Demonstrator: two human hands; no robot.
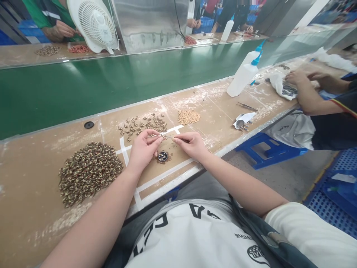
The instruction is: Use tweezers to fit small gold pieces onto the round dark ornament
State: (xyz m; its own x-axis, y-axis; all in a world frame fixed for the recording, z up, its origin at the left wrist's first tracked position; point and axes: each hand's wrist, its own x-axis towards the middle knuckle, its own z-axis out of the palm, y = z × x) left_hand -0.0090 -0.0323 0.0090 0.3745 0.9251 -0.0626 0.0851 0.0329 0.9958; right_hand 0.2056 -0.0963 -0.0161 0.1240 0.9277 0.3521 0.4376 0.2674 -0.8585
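Note:
Above the taped-off patch of the bench, my left hand (146, 147) pinches a small dark piece at its fingertips, too small to make out fully. Closed on slim metal tweezers (168, 137), my right hand (193, 146) brings their tip to that piece. Just below the fingers is a small round black dish (162, 156) with a few small bits in it. Behind my left hand, small brassy hooked parts (142, 124) lie spread out. A patch of tiny tan beads (189, 117) lies beyond my right hand.
A big heap of small brown-and-cream parts (90, 173) lies left. A black disc (89, 125), white squeeze bottles (242, 79), spare tweezers (247, 107) and crumpled white paper (243, 120) are on the bench. Beyond runs a green belt (111, 83). A co-worker's arms (315, 89) are at right.

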